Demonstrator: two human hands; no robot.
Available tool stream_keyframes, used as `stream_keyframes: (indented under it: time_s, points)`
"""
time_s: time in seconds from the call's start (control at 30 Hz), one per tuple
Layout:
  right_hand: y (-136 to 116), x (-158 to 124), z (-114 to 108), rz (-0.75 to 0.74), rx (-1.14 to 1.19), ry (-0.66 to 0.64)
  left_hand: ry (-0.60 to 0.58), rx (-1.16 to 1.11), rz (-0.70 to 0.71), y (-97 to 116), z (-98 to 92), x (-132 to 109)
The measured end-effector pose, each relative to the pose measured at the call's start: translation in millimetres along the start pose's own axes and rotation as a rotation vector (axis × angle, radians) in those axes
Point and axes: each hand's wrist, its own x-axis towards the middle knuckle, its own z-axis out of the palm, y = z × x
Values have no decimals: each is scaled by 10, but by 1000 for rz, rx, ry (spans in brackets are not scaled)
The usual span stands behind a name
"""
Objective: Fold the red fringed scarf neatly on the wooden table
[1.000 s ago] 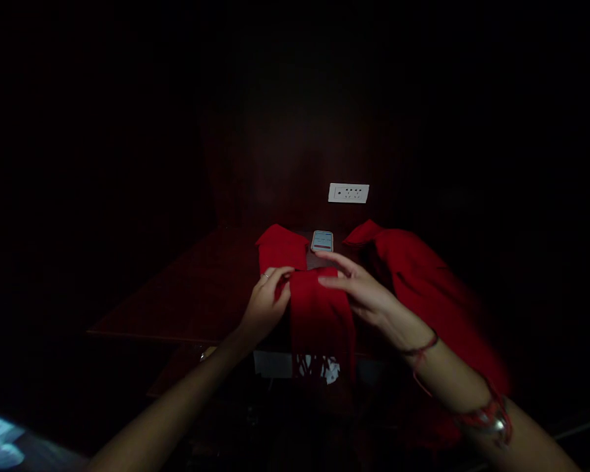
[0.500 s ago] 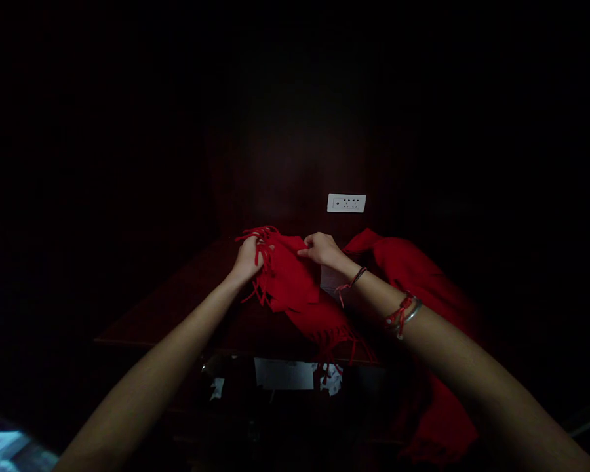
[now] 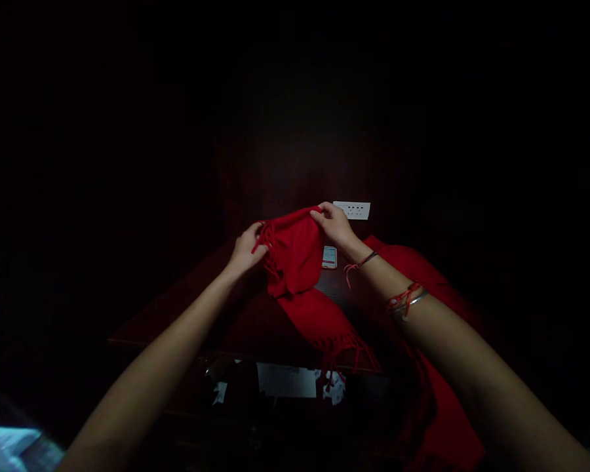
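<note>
A red fringed scarf is held up between both hands over a dark wooden tabletop. Its fringed end is pinched by my left hand, with tassels hanging over the fingers. My right hand grips the upper right corner, thumb against the cloth. Below them another fringed part of red cloth lies across the table, its tassels drooping over the front edge. Whether it joins the held piece is hidden. To the right, under and behind my right forearm, more red fabric spreads over the table and hangs down its front.
A lit phone lies on the table just beyond the scarf. On the back wall is a white socket panel. Below the table edge, a pale flat sheet and crumpled white paper show in the dark.
My right hand has risen with its corner of the scarf, stretching the top edge upward to the right. The phone behind has come into sight. The view has shifted slightly.
</note>
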Motion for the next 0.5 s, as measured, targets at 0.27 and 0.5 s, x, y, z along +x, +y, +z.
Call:
stream_keyframes:
  time_s: [0.27,0.5]
  points:
    - [-208,-51,-353,-12,172,-140,120,413,443,696,-441,-139]
    - [-310,-677,-903,191,137,-652,-524,173,286,520,-220,-783]
